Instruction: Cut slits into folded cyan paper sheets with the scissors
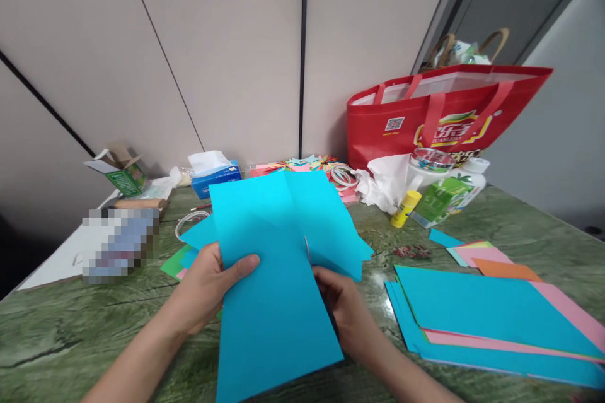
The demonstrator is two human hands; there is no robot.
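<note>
While the sheet (278, 289) is held up off the table (94, 340), it sits between both hands, tilted toward the camera, its lower edge nearest the person. The left hand (208, 289) pinches the left edge: thumb pressed flat on the front face, fingers hidden behind. The right hand (347, 315) is curled shut below the right edge, partly covered by the paper. It appears to grip scissors (307, 250), of which only a slim blade shows where a slit runs down from the top edge. The two flaps beside the slit stand at slightly different angles.

Handling, as judged from the view:
- The sheet is light, thin coloured paper. It flexes easily and holds no shape of its own.
- It creases and tears readily, most of all at the end of the slit.
- The surface looks smooth, so a flat thumb-and-finger pinch suits it better than a fingertip hold.
- Grip close to the slit, on the edge, to limit flapping.

A stack (477, 308) of blue and pink sheets lies to the right. A glue stick (405, 209) and a red bag (425, 119) stand behind.
</note>
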